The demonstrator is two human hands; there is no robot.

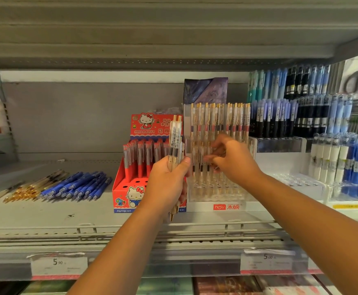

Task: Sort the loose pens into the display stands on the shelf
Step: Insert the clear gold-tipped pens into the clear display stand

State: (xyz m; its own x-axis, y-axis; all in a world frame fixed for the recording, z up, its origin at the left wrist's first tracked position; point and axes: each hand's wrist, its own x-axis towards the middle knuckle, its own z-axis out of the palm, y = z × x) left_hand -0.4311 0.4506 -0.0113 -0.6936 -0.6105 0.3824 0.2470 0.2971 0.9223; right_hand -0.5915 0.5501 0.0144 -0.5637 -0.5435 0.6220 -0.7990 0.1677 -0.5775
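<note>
Now your left hand [167,180] grips a bundle of clear gold-trimmed pens [175,145]. Your right hand [230,159] pinches a blurred pen at the clear acrylic stand labelled "hesu" [219,206], beside the red "HELLO KITTY" Joytop box [129,196].

On your shelf [46,216], the clear stand [216,188] is your landmark: the cartoon box [129,188] sits just left of it, loose pens [52,186] lie farther left, more stands [331,145] right.
</note>
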